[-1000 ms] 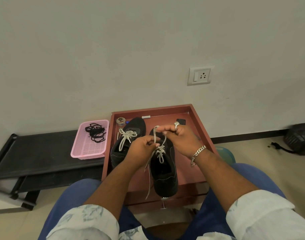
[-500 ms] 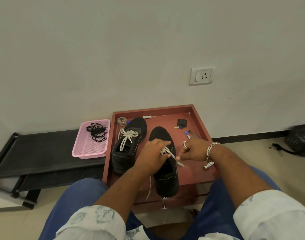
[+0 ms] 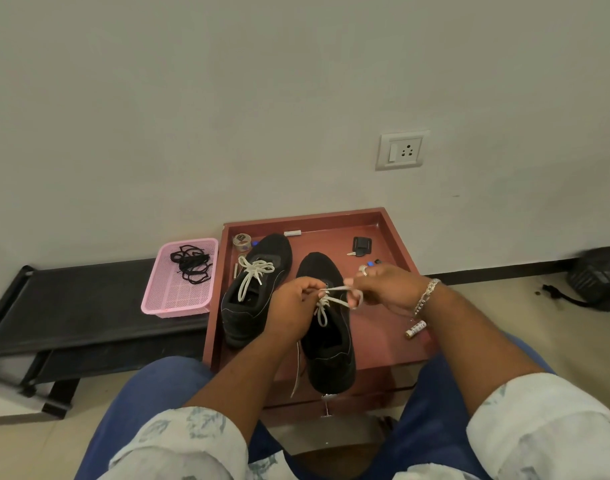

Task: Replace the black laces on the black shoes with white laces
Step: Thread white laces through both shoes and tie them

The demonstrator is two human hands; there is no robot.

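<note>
Two black shoes stand on a red-brown tray-top table (image 3: 386, 344). The left shoe (image 3: 253, 292) carries a white lace tied in a bow (image 3: 255, 271). The right shoe (image 3: 327, 348) is threaded with a white lace (image 3: 326, 304). My left hand (image 3: 293, 306) pinches one strand of that lace above the shoe's eyelets. My right hand (image 3: 383, 284) pinches another strand, pulled out to the right. A loose lace end (image 3: 297, 372) hangs down the shoe's left side. The removed black laces (image 3: 192, 263) lie in a pink basket (image 3: 178, 299).
Small items lie on the tray: a round tin (image 3: 241, 241), a black key fob (image 3: 360, 245), a battery (image 3: 415, 329), a white stick (image 3: 292, 233). A black low bench (image 3: 71, 306) stands at left. A wall socket (image 3: 402, 150) is above; a dark bag (image 3: 598, 278) lies at far right.
My right hand swung out to the right and down, then came back toward the shoe, drawing a lace strand across. My left hand stayed at the eyelets.
</note>
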